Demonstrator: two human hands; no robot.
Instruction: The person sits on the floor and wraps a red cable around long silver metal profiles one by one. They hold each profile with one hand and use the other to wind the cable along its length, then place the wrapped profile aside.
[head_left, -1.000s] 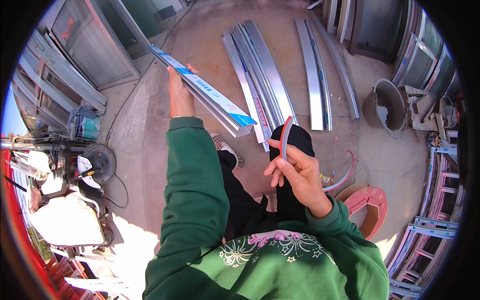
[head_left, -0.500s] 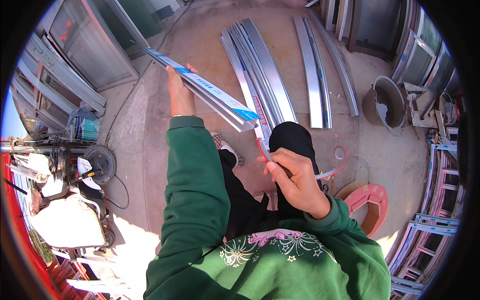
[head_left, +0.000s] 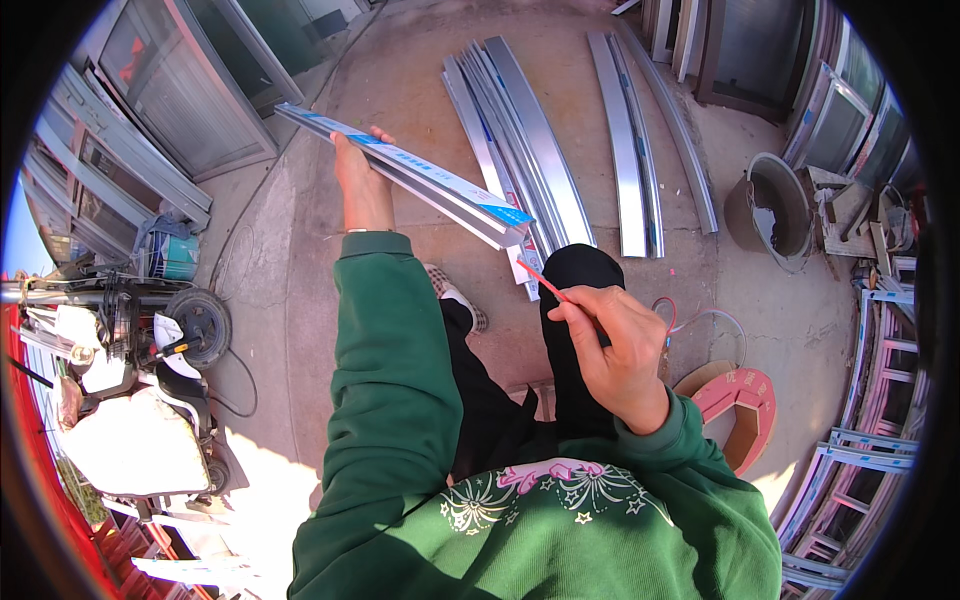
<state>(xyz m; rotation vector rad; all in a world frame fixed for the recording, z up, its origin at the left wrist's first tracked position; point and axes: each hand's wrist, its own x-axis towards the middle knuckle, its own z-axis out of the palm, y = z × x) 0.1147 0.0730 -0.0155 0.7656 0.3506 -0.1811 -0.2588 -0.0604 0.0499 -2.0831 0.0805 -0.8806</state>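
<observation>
A long aluminium profile (head_left: 400, 172) with blue-and-white film is gripped near its middle by the left hand (head_left: 362, 178), fingers wrapped around it, above the concrete floor (head_left: 400, 80). At the profile's near end, a thin red strip (head_left: 545, 281) is pinched by the right hand (head_left: 612, 345); its lower part is hidden behind the fingers.

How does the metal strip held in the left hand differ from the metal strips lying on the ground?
The held strip is lifted off the ground, gripped by the left hand; the strips on the ground lie flat on the concrete. The held strip wears white and blue film; most ground strips look bare and silvery. It is single; they lie bunched. All are long, narrow metal sections.
</observation>
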